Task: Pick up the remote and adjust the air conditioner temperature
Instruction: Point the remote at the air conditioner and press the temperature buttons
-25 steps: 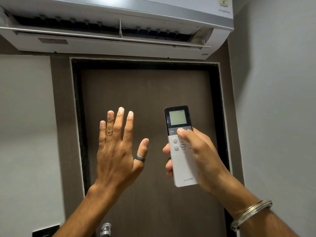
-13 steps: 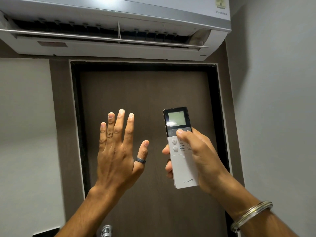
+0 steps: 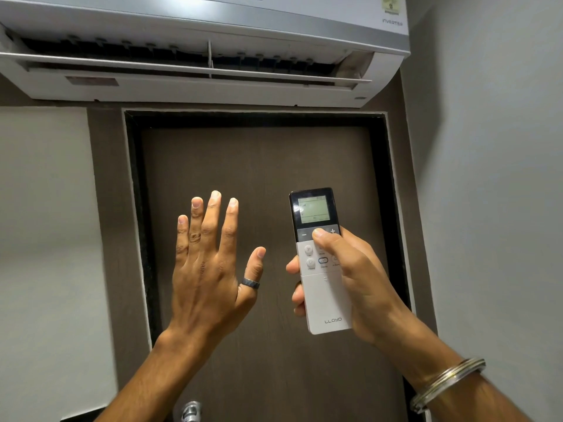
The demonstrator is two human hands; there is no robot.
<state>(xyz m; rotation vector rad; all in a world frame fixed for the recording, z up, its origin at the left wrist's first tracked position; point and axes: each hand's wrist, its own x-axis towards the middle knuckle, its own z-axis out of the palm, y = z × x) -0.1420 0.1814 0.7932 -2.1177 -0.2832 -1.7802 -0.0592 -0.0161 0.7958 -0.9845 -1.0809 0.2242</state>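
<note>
right hand is clamped round the remote, fingers wrapped behind, thumb lying across the dark strip between the minus and plus keys. remote is upright in front of the door, just below the ac, screen lit and facing me. left hand is spread flat, fingers apart, holding nothing, palm toward the door, ring on the thumb. step in hand i judge as the temperature press. to do it well i'd keep the top end aimed up at the ac, slide the thumb fully onto one key rather than the middle, press once, read the screen. digits are too small for me to read here. versus half a second ago: the view is tipped a bit more upward, so the ac sits lower in frame with more of its front showing; thumb looks slightly more to the left, with the plus key uncovered; left hand same pose. bangles on right wrist.
</note>
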